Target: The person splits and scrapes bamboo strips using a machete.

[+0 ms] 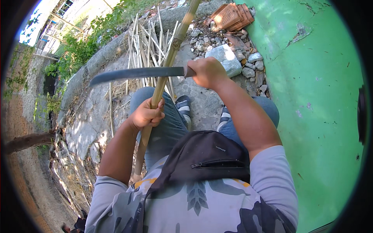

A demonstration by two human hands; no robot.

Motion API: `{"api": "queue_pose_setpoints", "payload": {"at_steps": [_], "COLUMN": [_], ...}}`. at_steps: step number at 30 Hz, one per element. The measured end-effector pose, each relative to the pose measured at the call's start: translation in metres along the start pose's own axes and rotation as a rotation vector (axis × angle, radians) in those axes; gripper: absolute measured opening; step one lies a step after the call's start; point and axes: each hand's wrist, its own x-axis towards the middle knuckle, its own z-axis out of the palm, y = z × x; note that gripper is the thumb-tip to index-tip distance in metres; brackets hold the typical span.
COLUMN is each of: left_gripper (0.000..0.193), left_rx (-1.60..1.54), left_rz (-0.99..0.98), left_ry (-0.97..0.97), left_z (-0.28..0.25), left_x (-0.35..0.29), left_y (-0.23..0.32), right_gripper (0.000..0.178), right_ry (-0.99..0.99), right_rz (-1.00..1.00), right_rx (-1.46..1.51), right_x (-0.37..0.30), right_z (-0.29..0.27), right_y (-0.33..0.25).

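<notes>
My right hand (210,73) is closed around the brown handle of a machete (136,73). Its long dark blade points left, lying across a bamboo pole (169,58); whether the edge touches the pole I cannot tell. The pole slants from beside my left thigh up past the top of the view. Below the blade, my left hand (149,113) is wrapped around the pole. Behind the pole lies a loose bundle of pale split strips (145,48) on the ground.
A pale stone block (224,59), rubble and stacked clay roof tiles (232,17) lie ahead, beside a green painted surface (314,97) on the right. A low concrete kerb (99,58) curves along the left, with green plants (75,48) beyond. A black bag (210,155) rests on my lap.
</notes>
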Motion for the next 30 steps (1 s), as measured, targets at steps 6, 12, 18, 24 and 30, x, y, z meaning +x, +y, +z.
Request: {"api": "queue_pose_setpoints", "payload": {"at_steps": [6,12,18,24,30], "left_gripper": [0.031,0.030,0.031,0.031,0.031], "left_rx": [0.051,0.002,-0.039,0.068,0.077], "left_rz": [-0.012,0.008,0.010,-0.004,-0.031], "left_ry": [0.026,0.025,0.070,0.057,0.070], "left_z": [0.005,0.002,0.002,0.005,0.009], "left_x": [-0.002,0.000,0.000,0.002,0.001], "left_y": [0.003,-0.001,-0.001,0.001,-0.001], "right_gripper": [0.016,0.020,0.017,0.012,0.018], "right_ry": [0.014,0.035,-0.040,-0.030,-0.023], "right_rz": [0.130,0.232,-0.021,0.436,0.240], "right_rx": [-0.084,0.022,-0.040,-0.062,-0.056], "right_x": [-0.001,-0.008,0.005,0.004,0.000], "right_z": [-0.006,-0.010,-0.001,-0.018,-0.020], "right_y": [0.023,0.020,0.004,0.024,0.010]}}
